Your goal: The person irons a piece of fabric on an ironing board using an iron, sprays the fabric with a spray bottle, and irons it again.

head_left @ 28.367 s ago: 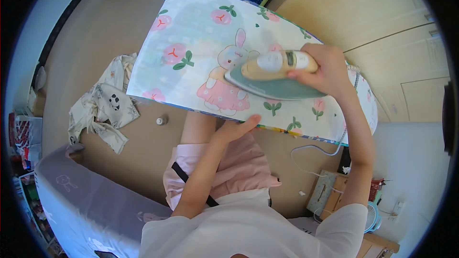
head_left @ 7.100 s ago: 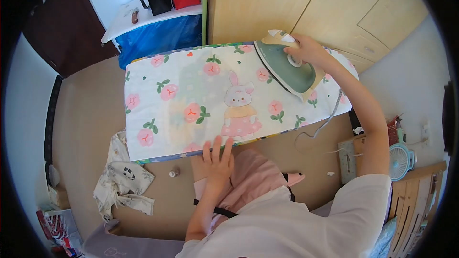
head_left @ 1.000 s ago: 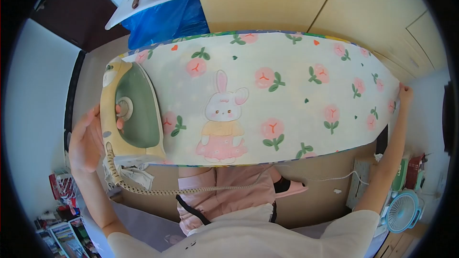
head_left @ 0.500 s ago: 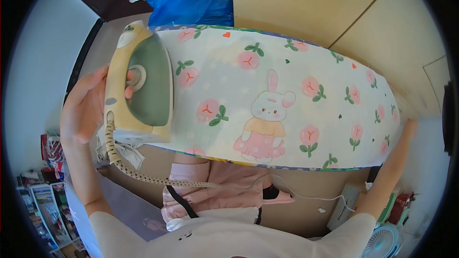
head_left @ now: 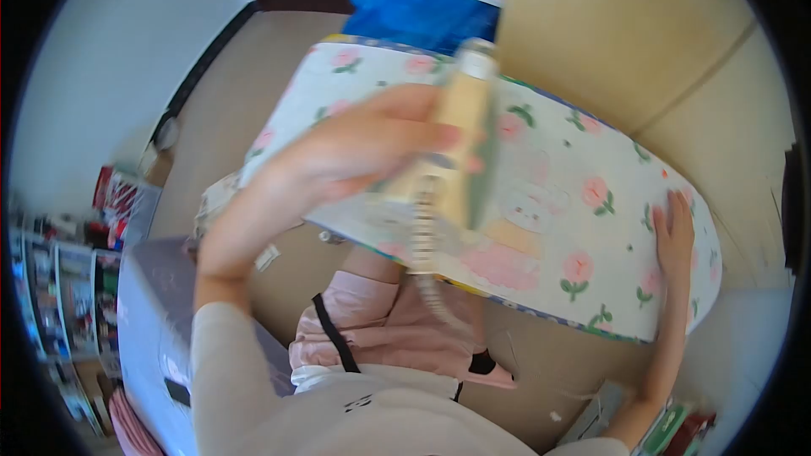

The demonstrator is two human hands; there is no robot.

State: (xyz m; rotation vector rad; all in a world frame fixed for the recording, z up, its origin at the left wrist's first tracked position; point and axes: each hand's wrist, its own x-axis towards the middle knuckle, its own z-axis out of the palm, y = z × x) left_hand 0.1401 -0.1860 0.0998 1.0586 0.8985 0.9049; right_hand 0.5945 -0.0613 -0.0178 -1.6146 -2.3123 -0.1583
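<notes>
My left hand (head_left: 372,143) is wrapped round the handle of a cream and green iron (head_left: 463,148), which is blurred by motion. The iron is over the middle left of an ironing board; whether its plate touches the cover I cannot tell. Its patterned cord (head_left: 424,241) hangs down over the board's near edge. The white cover (head_left: 583,228) on the board has pink flowers and a rabbit in a pink skirt. Near the board's narrow right end, my right hand (head_left: 673,232) lies flat on the cover with its fingers stretched out.
A cupboard (head_left: 608,25) stands along the board's far side, beside a blue plastic sheet (head_left: 414,21) under a white surface. At left are a purple-covered bed (head_left: 160,287) and a bookshelf (head_left: 63,295). A grey box (head_left: 591,418) lies on the floor at lower right.
The iron has moved right in my left hand, from the board's wide end to over its middle left. My right hand has come from beyond the narrow end onto the cover. The view has shifted.
</notes>
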